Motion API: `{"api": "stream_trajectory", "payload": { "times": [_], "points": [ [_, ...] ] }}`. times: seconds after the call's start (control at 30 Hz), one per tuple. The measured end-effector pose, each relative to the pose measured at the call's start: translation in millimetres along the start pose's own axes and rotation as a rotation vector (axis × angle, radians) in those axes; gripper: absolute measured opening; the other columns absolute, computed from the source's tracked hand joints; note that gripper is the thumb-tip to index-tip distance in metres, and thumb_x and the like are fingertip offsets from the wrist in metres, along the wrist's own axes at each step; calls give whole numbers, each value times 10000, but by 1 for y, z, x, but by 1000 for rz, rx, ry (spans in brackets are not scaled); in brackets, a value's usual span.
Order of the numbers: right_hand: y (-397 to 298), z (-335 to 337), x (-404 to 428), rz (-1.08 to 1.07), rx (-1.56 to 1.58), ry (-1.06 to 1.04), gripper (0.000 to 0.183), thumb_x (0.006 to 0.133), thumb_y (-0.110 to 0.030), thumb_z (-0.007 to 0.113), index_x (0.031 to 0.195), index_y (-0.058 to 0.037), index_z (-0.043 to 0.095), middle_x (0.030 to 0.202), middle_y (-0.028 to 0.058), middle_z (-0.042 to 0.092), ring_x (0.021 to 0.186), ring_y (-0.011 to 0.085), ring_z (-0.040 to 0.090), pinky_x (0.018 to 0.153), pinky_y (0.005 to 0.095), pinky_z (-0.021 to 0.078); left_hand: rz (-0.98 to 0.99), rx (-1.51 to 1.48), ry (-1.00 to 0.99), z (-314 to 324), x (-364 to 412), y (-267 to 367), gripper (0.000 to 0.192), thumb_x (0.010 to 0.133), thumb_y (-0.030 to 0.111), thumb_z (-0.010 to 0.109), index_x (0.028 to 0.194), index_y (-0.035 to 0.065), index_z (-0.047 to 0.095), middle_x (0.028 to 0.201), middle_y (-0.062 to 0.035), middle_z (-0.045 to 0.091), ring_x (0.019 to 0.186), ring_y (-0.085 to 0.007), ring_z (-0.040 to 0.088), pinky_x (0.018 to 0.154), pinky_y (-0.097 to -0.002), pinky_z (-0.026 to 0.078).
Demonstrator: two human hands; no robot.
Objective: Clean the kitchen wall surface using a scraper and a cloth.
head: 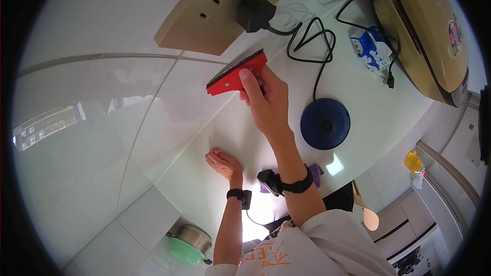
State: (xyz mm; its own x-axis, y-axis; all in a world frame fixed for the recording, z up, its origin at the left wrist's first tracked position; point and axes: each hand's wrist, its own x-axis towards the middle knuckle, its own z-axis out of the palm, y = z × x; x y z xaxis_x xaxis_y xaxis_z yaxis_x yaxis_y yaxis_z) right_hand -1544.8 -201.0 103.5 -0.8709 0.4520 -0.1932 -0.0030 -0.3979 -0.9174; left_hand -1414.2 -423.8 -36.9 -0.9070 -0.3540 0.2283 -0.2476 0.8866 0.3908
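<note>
A red squeegee (230, 78) with a dark rubber edge is gripped in my right hand (266, 97), its blade against or close to the glossy wall tiles (191, 74). Just above it, a beige socket panel (199, 30) carries a black plug (256, 13). My left hand (223, 163) rests on or just over the white countertop (226, 134), lower and nearer my body, its fingers curled; nothing shows in it. Both wrists wear black straps with small devices. Partly behind my right forearm lies a purple cloth (316, 172).
Right of my right hand stands a round blue kettle base (325, 124) with a looped black cord (328, 55). Beyond are a blue-and-white packet (371, 50) and a beige rice cooker (425, 30). A metal pot (195, 236) and green bowl (186, 251) sit at lower left.
</note>
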Motion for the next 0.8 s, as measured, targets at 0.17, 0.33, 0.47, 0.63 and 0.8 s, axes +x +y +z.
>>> {"api": "stream_trajectory", "payload": {
  "times": [0.17, 0.33, 0.47, 0.63, 0.8],
  "points": [
    [3, -5, 17, -50, -69, -72, 295, 957, -284, 625, 875, 0, 629, 564, 42, 567, 507, 102, 510, 503, 267, 389, -29, -25, -25, 1, -1, 2, 25, 915, 39, 429, 902, 31, 449, 891, -142, 497, 891, -343, 467, 860, -466, 363],
    [-3, -9, 29, -134, -36, -51, 283, 954, -273, 629, 865, -4, 630, 555, 37, 560, 502, 99, 495, 500, 268, 384, 14, -9, -12, 1, 0, -4, 38, 924, 12, 453, 936, 27, 485, 905, -134, 518, 899, -327, 482, 841, -441, 378],
    [-1, -13, 32, -145, -67, -51, 279, 954, -272, 630, 881, -3, 632, 566, 35, 563, 508, 96, 491, 501, 267, 381, 16, 1, -19, 1, -1, -1, 42, 920, 4, 450, 932, 25, 485, 903, -134, 519, 900, -329, 481, 840, -440, 378],
    [-9, -8, 33, -149, 24, -53, 266, 961, -258, 627, 904, 2, 626, 590, 30, 567, 525, 82, 497, 507, 251, 378, 12, 6, -9, 2, -1, -2, 46, 915, -3, 446, 924, 26, 480, 893, -133, 515, 892, -328, 481, 838, -444, 379],
    [-12, -8, 28, -100, 76, -84, 242, 1008, -238, 577, 969, -3, 620, 733, 7, 591, 567, 61, 482, 517, 210, 382, 8, 7, -9, 1, 0, -2, 39, 913, 4, 446, 916, 30, 475, 888, -130, 513, 889, -328, 481, 837, -443, 380]
  ]
}}
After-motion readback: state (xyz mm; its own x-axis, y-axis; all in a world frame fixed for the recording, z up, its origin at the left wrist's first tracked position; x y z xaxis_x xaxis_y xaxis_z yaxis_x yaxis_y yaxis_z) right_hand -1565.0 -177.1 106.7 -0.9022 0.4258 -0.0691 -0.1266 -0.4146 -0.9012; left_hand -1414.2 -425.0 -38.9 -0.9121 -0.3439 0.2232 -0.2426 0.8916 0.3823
